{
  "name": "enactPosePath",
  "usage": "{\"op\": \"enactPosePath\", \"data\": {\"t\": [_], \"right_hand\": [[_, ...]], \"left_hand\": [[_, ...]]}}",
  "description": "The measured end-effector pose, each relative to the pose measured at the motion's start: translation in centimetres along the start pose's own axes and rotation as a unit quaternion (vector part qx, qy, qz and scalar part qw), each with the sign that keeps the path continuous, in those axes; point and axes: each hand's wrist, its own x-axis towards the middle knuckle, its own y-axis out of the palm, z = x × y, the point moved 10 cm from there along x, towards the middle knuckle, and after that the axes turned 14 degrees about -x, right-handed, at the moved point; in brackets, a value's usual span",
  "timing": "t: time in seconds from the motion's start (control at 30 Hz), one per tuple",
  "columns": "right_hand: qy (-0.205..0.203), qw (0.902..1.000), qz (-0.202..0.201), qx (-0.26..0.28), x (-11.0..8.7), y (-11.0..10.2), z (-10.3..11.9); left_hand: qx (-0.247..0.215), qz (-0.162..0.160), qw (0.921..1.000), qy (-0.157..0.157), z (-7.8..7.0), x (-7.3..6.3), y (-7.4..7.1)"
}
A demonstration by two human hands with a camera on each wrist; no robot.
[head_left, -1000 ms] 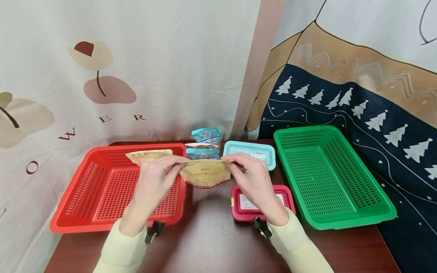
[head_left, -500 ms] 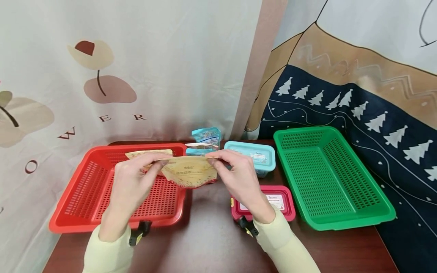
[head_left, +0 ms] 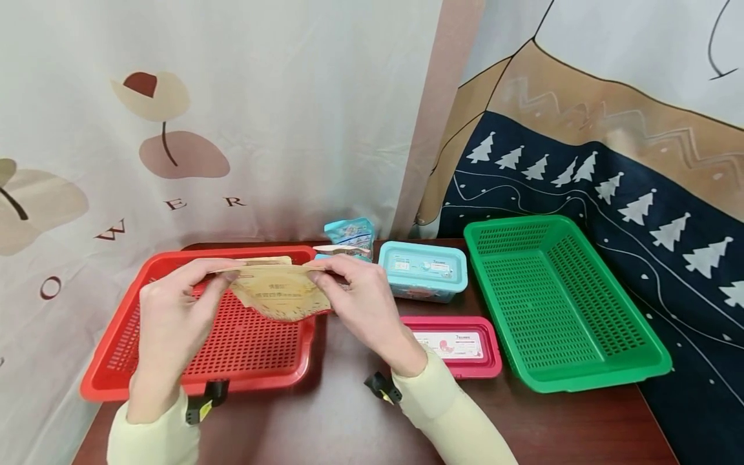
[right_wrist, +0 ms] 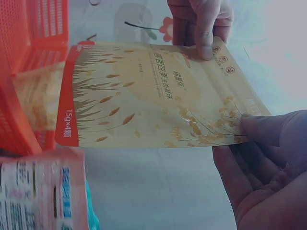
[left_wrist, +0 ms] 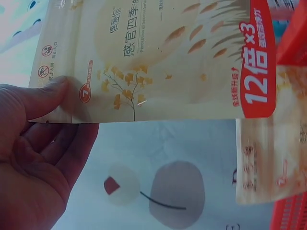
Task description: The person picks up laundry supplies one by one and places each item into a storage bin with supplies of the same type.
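Note:
A pale yellow laundry-pod pouch (head_left: 279, 294) with a red bottom edge is held up over the right part of the red basket (head_left: 256, 345). My left hand (head_left: 174, 316) pinches one top corner between thumb and fingers, as the left wrist view also shows at the pouch's (left_wrist: 158, 62) edge. The other top corner is pinched by my right hand (head_left: 366, 303); in the right wrist view the thumb lies on the printed face. Behind it, a second yellow pouch (left_wrist: 268, 163) leans at the basket's far side, mostly hidden in the head view.
Blue and pink packs (head_left: 353, 232) stand at the back, right of the red basket. A light blue lidded box (head_left: 427, 268) and a pink lidded box (head_left: 453, 349) sit beside the green basket (head_left: 546, 310) on the right. A printed curtain (head_left: 302, 116) hangs behind the table.
Both hands have carried the pouch leftward, from between the baskets to over the red basket. The light blue and pink boxes now show more fully.

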Motion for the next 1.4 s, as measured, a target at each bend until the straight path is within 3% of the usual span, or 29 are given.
{"op": "enactPosePath", "data": {"t": [0.2,0.43,0.87,0.97,1.17,1.4], "right_hand": [[-0.028,0.9994,-0.002,-0.018,0.6,1.7,1.2],[-0.018,0.9988,0.028,-0.036,0.9,4.1,1.2],[-0.006,0.9946,0.053,-0.089,1.6,7.6,-0.3],[0.002,0.9934,0.063,-0.095,1.6,8.3,-0.9],[0.013,0.9904,0.075,-0.115,1.6,9.7,-2.4],[0.044,0.9872,0.082,-0.129,1.3,11.0,-4.6]], "left_hand": [[0.009,-0.021,0.9995,-0.019,1.2,-0.3,-1.4],[0.03,-0.041,0.9971,-0.057,3.3,-0.9,-2.4],[0.06,-0.017,0.9881,-0.14,7.5,-2.1,-2.3],[0.075,0.002,0.9879,-0.135,8.3,-2.3,-1.8],[0.094,0.034,0.9904,-0.095,8.8,-2.3,-0.7],[0.122,0.07,0.9839,-0.111,9.7,-2.1,1.0]]}}
